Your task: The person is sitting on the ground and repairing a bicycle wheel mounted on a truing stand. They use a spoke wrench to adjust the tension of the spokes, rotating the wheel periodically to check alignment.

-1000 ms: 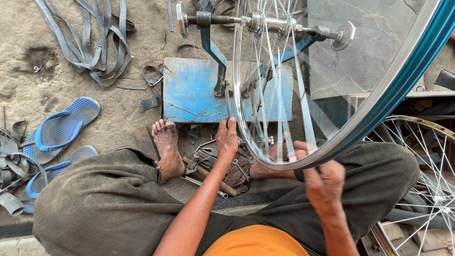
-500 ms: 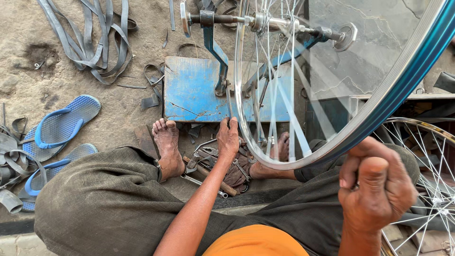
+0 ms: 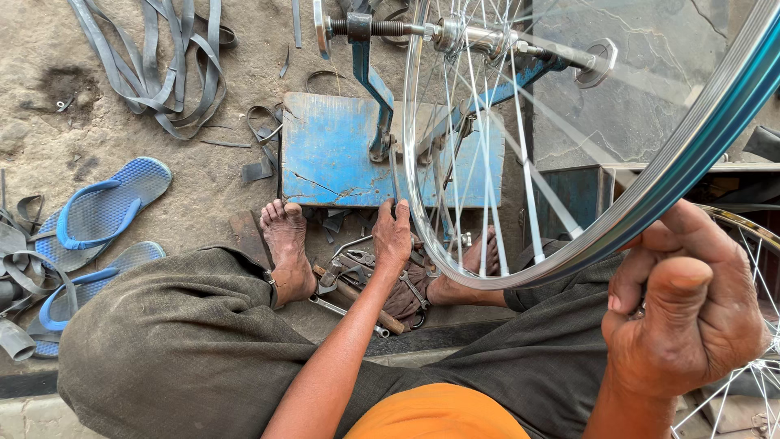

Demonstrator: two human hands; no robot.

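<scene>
Seen from above, with two bare feet on sandy ground. A big round bicycle wheel (image 3: 520,162) with a shiny metal rim and thin silver spokes, standing upright in the middle and right, its axle held at the far side by a blue metal stand (image 3: 370,89). Stand fixed on a flat blue metal plate (image 3: 333,154) lying on the ground, just beyond the toes.

Left hand (image 3: 392,240) reaching down low, near the bottom of the wheel's left edge, fingers curled around a thin dark tool that points up toward the spokes. Right hand (image 3: 691,309) close to the camera on the right, bunched into a tight fist against the rim's near edge, thumb on top; hard to tell if anything small sits inside the fist.

A heap of grey metal hand tools (image 3: 357,280) lying loose on the ground between the feet, right under the left wrist. Two blue rubber flip-flops (image 3: 106,211) on the left. Long grey rubber strips (image 3: 154,65) piled at the far left. Part of a second spoked wheel (image 3: 751,382) at the near right.
</scene>
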